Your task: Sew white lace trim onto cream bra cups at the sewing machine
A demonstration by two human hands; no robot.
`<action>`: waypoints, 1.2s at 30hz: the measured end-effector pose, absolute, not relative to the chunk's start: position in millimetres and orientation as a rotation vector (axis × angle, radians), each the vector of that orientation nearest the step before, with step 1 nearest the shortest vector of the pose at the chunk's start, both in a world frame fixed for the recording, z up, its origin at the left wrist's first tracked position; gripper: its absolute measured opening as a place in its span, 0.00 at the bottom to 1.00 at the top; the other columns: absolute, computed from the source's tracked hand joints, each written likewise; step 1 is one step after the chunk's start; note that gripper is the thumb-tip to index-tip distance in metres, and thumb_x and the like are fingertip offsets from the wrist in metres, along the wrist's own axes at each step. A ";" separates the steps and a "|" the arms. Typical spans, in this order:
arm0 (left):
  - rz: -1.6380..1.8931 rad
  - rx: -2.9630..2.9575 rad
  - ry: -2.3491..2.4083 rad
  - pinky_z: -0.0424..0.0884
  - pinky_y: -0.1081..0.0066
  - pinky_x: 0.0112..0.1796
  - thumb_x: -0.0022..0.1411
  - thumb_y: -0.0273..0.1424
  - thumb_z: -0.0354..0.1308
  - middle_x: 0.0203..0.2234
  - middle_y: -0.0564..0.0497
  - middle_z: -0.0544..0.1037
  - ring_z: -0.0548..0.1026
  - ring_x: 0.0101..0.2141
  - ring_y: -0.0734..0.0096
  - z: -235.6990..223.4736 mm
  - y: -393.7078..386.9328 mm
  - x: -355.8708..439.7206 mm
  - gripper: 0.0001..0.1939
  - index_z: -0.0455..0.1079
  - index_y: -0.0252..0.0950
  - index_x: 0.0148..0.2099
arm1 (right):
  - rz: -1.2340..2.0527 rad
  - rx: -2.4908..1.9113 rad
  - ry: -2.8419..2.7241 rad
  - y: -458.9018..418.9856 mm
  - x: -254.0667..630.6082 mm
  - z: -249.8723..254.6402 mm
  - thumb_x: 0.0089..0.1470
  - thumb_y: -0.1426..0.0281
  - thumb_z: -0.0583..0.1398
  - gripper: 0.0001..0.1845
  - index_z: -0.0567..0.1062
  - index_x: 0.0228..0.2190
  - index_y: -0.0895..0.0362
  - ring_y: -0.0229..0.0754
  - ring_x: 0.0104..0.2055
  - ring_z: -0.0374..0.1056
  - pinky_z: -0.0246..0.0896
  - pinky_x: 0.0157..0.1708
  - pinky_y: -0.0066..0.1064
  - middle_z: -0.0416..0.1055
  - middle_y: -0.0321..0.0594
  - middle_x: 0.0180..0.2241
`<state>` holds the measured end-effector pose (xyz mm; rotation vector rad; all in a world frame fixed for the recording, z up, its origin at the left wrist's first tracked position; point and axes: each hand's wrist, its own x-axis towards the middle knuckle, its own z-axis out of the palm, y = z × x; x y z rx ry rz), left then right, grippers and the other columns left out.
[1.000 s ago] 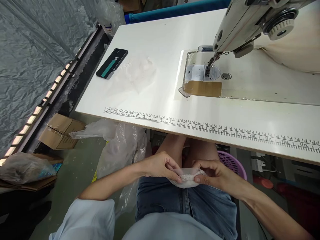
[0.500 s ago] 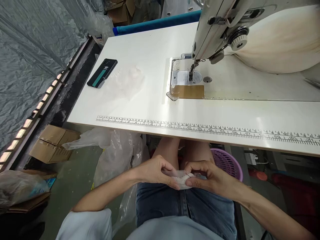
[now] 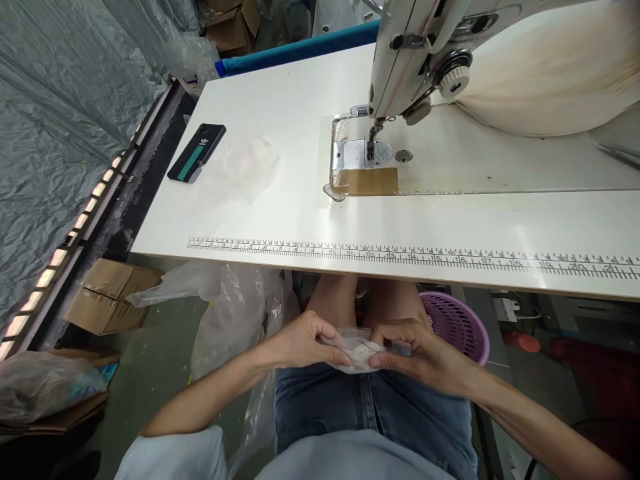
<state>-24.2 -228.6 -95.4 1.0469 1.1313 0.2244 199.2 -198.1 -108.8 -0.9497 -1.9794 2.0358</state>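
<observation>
Over my lap, below the table's front edge, I hold a small clear plastic bag (image 3: 359, 353) with something white and lacy-looking inside; its exact kind I cannot make out. My left hand (image 3: 311, 343) pinches the bag's left side between thumb and fingers. On the bag's right side, my right hand (image 3: 413, 350) is closed, its thumb pressed against the fingers. Both hands are apart from the sewing machine (image 3: 400, 73), whose presser foot (image 3: 371, 143) stands above the needle plate.
A white table (image 3: 280, 213) with a printed ruler (image 3: 415, 255) lies ahead. On its left are a black phone (image 3: 197, 153) and a thin clear plastic piece (image 3: 245, 170). Pale fabric (image 3: 550, 80) sits behind the machine arm. Below are a purple basket (image 3: 455, 327), plastic sheeting (image 3: 233, 320) and a cardboard box (image 3: 113, 297).
The view has shifted slightly, so the table and machine appear a little further left. Both hands stay on the bag, which now shows more of its clear upper part between them.
</observation>
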 end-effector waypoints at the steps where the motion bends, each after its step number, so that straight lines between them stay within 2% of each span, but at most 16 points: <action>1: 0.219 1.051 1.134 0.55 0.80 0.21 0.47 0.32 0.65 0.17 0.55 0.72 0.61 0.20 0.81 -94.7 -228.6 -23.8 0.11 0.78 0.29 0.31 | 2.038 -0.950 -1.979 -198.2 199.6 -108.8 0.53 0.55 0.58 0.18 0.71 0.24 0.57 0.38 0.27 0.60 0.51 0.27 0.27 0.67 0.34 0.24; 7: 0.224 1.033 1.133 0.57 0.79 0.23 0.46 0.31 0.65 0.18 0.55 0.72 0.63 0.21 0.80 -87.4 -226.3 -21.9 0.09 0.78 0.30 0.30 | 2.065 -0.922 -1.952 -197.6 200.2 -107.4 0.54 0.55 0.57 0.19 0.72 0.26 0.57 0.38 0.29 0.60 0.52 0.28 0.27 0.66 0.35 0.25; 13: 0.224 1.063 1.112 0.54 0.78 0.22 0.47 0.33 0.66 0.17 0.56 0.69 0.59 0.21 0.81 -81.8 -222.0 -22.8 0.09 0.76 0.31 0.28 | 1.992 -0.936 -1.952 -197.3 199.2 -101.4 0.54 0.53 0.56 0.21 0.70 0.22 0.58 0.34 0.24 0.53 0.47 0.24 0.26 0.61 0.32 0.21; 18: 0.189 1.158 1.061 0.45 0.77 0.19 0.45 0.39 0.67 0.15 0.59 0.60 0.51 0.19 0.83 -73.0 -214.5 -10.7 0.16 0.75 0.30 0.31 | 1.836 -1.001 -2.063 -199.3 202.8 -94.8 0.55 0.54 0.55 0.22 0.68 0.21 0.58 0.33 0.23 0.51 0.43 0.21 0.26 0.56 0.31 0.20; 23: 0.223 1.195 1.093 0.47 0.78 0.20 0.48 0.38 0.64 0.14 0.59 0.59 0.51 0.19 0.83 -70.4 -210.7 6.5 0.14 0.74 0.29 0.26 | 1.622 -1.056 -2.212 -202.1 213.9 -94.8 0.56 0.56 0.54 0.21 0.65 0.20 0.57 0.33 0.22 0.51 0.40 0.21 0.27 0.54 0.30 0.18; 29: 0.214 1.136 1.111 0.53 0.78 0.21 0.47 0.37 0.66 0.15 0.57 0.67 0.57 0.19 0.82 -74.9 -211.3 10.0 0.13 0.76 0.30 0.29 | 1.712 -1.028 -2.138 -202.2 223.5 -100.0 0.54 0.55 0.57 0.17 0.71 0.29 0.57 0.34 0.25 0.56 0.46 0.23 0.25 0.65 0.32 0.24; 36: 0.235 1.080 1.129 0.54 0.78 0.21 0.46 0.42 0.66 0.16 0.56 0.67 0.59 0.19 0.82 -80.1 -211.4 14.6 0.17 0.77 0.30 0.30 | 1.683 -1.020 -2.094 -202.4 226.5 -101.1 0.57 0.55 0.54 0.20 0.71 0.24 0.57 0.34 0.23 0.54 0.45 0.22 0.26 0.62 0.32 0.20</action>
